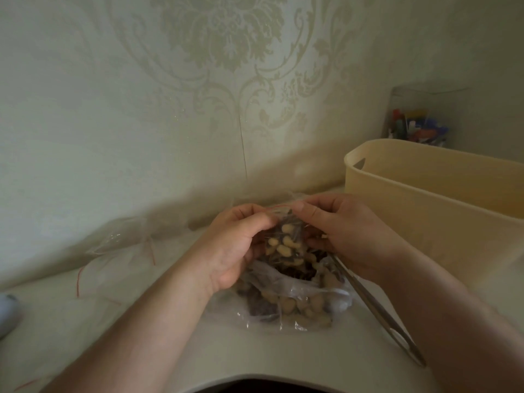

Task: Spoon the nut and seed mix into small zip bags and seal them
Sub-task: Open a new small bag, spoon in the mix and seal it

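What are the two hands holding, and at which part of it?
Both the left hand and the right hand pinch the small clear zip bag of nut and seed mix at its red-lined top edge.

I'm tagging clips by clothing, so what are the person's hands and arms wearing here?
Nothing shows on them. The left hand and right hand are bare, without gloves, rings or a watch. Both forearms are uncovered to the bottom edge of the picture, with no sleeve in view.

No text, label, brand, number or sign can be read on anything in the head camera's view.
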Motion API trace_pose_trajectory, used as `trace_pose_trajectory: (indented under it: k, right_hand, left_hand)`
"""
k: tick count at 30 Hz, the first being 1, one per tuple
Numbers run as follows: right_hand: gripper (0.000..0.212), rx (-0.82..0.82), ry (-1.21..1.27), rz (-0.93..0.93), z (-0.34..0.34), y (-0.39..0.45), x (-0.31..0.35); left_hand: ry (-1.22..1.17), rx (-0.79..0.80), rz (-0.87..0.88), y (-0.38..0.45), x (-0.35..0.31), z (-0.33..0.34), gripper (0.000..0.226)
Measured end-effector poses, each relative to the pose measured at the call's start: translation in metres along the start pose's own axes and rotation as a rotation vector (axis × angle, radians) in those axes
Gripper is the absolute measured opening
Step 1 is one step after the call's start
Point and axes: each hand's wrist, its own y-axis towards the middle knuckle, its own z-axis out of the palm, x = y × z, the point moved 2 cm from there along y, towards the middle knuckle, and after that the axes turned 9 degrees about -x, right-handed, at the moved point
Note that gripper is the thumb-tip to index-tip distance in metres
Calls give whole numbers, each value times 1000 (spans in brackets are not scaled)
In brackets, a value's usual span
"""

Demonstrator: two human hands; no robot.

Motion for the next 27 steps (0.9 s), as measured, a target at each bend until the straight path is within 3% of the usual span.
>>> trace_pose_trajectory:
  k: [5,8,11,16,19,27]
  right_hand:
    - [14,75,-40,34,0,-2,-1]
    - [12,58,-50,15,4,-3,-1]
    - [12,-23,-18,8,2,0,-2]
    - [9,-85,97,-19,4,-1,-3]
    - [11,-140,128,-88,4,-1,-2]
    - [11,-252,-9,-224,4,-2,1]
  left_hand:
    - [-66,7,-16,-1,-2,0,48]
    - [-76,53,-12,-3,0,-1,68]
    - [-68,94,25,0,0,-4,61]
    - [192,177,190,-3,5,0,56]
    - [169,173,207,-1,8,1,52]
    - [248,276,273,-5,6,4,62]
